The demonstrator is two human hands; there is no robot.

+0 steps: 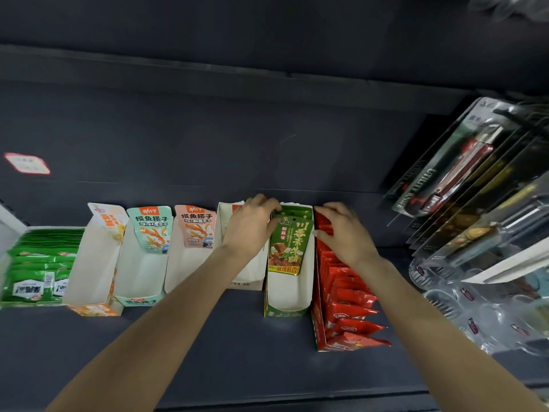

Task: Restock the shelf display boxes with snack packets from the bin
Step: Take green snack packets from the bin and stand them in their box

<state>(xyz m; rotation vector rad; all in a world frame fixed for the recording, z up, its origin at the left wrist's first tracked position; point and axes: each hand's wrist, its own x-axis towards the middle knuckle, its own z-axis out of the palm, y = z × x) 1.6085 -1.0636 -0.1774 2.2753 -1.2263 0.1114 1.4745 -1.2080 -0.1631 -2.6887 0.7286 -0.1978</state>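
A row of display boxes stands on the dark shelf point(208, 352). My left hand point(251, 227) pinches the top left corner of a green snack packet point(286, 248) standing at the back of a green display box point(288, 295). My right hand point(344, 233) rests with curled fingers on the red packets at the back of a red display box point(319, 328), which is filled with several red packets point(353, 310). Another green packet top shows behind the held one.
Left of the green box stand a white box point(246, 278), a pink-packet box point(194, 226), a teal-packet box point(150, 230), an orange box point(98, 263) and a box of green packets point(38, 269). Utility knife cards point(463, 165) hang at right above clear cups point(475, 307).
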